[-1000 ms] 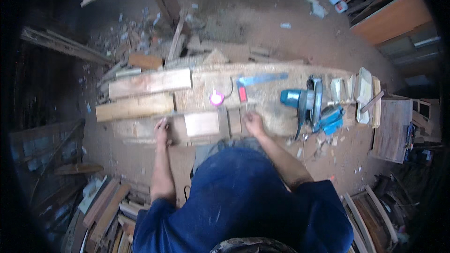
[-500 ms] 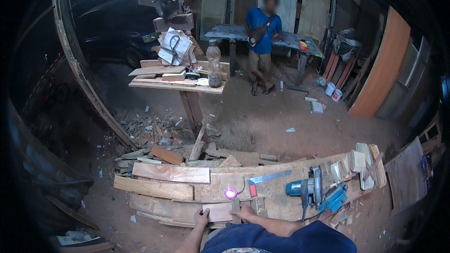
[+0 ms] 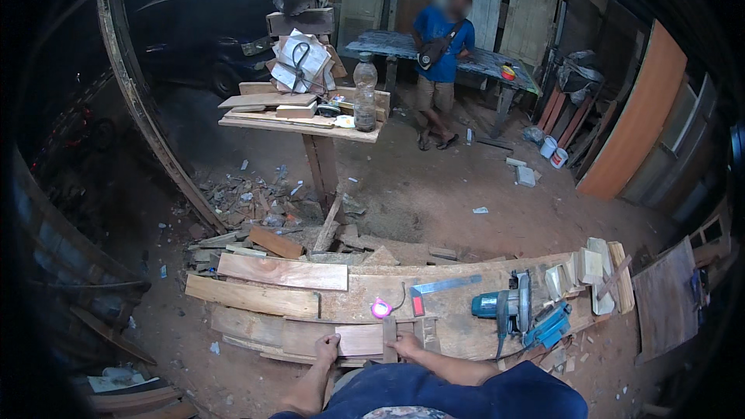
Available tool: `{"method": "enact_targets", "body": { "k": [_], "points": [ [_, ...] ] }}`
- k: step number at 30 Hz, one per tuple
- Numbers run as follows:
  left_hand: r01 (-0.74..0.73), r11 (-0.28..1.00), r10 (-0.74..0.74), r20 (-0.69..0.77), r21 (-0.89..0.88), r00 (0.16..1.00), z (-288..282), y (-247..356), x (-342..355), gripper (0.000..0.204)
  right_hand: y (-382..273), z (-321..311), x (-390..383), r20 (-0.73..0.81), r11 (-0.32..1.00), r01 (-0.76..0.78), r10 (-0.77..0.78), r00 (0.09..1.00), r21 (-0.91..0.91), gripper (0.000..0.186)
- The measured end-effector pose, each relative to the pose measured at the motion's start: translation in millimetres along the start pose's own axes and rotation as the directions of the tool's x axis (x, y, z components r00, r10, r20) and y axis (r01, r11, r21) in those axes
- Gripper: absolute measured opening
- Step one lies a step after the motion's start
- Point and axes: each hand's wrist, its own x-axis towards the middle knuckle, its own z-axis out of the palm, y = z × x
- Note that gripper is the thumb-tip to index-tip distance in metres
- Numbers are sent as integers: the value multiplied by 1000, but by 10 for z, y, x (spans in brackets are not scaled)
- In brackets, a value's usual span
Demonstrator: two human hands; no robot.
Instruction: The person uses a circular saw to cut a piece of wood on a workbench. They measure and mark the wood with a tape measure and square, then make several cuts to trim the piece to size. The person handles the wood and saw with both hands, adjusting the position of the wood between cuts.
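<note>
At the near edge of the workbench, a short reddish wooden board (image 3: 361,340) lies between my hands. My left hand (image 3: 327,349) is closed at its left end, with the fingertips pressed to the wood. A narrow darker wooden strip (image 3: 389,334) crosses the board's right end. My right hand (image 3: 407,348) grips this strip from the right, some fingers hidden beneath it. Just beyond the board sits a pink tape measure (image 3: 381,308). A square with a steel blade (image 3: 446,285) and a red-marked handle lies farther right.
A teal circular saw (image 3: 504,306) rests on the workbench (image 3: 458,334), right of the square. Planks (image 3: 283,271) lie on the left, wood blocks (image 3: 591,268) at the right end. Beyond are a cluttered stand (image 3: 303,130) and a person (image 3: 442,46) leaning on a table.
The whole view has shifted a little, raising the bench in the picture. Both hands keep about the same places on the board and strip.
</note>
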Motion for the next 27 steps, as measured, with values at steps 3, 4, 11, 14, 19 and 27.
{"method": "enact_targets", "body": {
  "k": [3,4,11,14,19,27],
  "points": [
    [-33,992,35,11,-126,999,16,-39,46,30,65,63,163,-47,999,-15,17,999,44,75],
    [-31,994,35,35,-106,999,3,-56,90,28,124,104,178,-29,992,-106,108,994,69,74],
    [-21,998,13,152,55,988,-103,-123,192,38,196,233,74,68,826,-34,-5,998,563,64],
    [-99,995,101,165,-18,981,-128,-23,124,34,-2,182,34,40,829,-165,170,985,535,55],
    [-54,998,57,93,-36,994,-191,97,-20,36,-113,15,109,251,713,-309,190,949,629,36],
    [36,995,-25,120,-93,992,-85,39,-108,35,-35,143,42,110,679,-132,76,991,722,41]
  ]
}}
